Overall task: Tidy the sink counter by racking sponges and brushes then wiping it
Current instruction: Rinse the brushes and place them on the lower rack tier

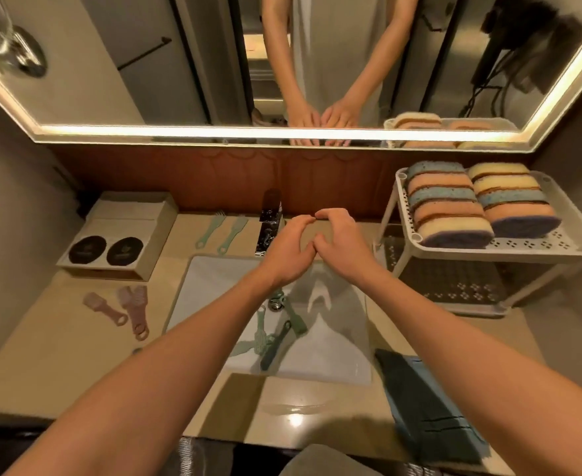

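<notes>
Sponges (449, 207): soft porous slabs, blue, orange, yellow; two rows on top shelf of perforated white rack (540, 243)
Brushes (276, 333): flat green plastic, looped handles; lying in white sink (207, 286)
Left hand (288, 250), right hand (343, 242): beside chrome faucet (269, 228); fingers curled, fingertips touching; any hold cannot be told

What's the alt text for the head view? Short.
A person's left hand and right hand meet, loosely curled, over the counter behind the sink, beside the faucet; whether they hold anything is unclear. Sponges line the top shelf of the rack at right. Green brushes lie in the sink, pink brushes on the counter at left.
</notes>
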A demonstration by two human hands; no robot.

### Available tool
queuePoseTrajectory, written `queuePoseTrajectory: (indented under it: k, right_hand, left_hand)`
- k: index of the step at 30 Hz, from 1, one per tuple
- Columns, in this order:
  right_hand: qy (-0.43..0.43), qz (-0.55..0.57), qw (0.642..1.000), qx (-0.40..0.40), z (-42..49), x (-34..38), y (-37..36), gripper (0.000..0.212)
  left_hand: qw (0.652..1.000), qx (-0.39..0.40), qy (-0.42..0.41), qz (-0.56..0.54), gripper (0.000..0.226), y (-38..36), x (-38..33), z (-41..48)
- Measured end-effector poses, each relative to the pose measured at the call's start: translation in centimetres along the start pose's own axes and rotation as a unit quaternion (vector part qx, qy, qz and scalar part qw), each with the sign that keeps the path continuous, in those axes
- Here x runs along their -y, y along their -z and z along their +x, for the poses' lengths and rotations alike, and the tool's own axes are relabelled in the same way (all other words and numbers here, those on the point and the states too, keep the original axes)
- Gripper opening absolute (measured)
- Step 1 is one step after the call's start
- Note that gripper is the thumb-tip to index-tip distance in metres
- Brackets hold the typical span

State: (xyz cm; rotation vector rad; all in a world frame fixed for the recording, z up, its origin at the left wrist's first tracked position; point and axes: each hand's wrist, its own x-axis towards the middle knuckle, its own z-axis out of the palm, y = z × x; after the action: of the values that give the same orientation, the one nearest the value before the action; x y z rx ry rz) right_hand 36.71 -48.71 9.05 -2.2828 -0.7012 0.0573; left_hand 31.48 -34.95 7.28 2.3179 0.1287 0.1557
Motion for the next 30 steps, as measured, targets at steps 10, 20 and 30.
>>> queuePoseTrajectory:
  k: [10,20,30]
  right_hand:
    - [-0.012,0.014,0.996,0.086,-1.0,1.0,-8.3,0.041]
    - [-0.107,0.012,0.983,0.150,-3.7,-0.2,-15.6,0.038]
    - [-0.158,0.027,0.971,0.177,-6.7,-1.3,-21.3,0.042]
  left_hand:
    - [0.997,0.015,0.073,-0.031,0.046,2.2,8.0,-5.4]
    - [0.987,0.019,0.150,-0.044,0.037,0.6,15.5,-9.8]
    - [0.976,0.093,0.193,-0.028,0.040,-1.6,22.0,-12.0]
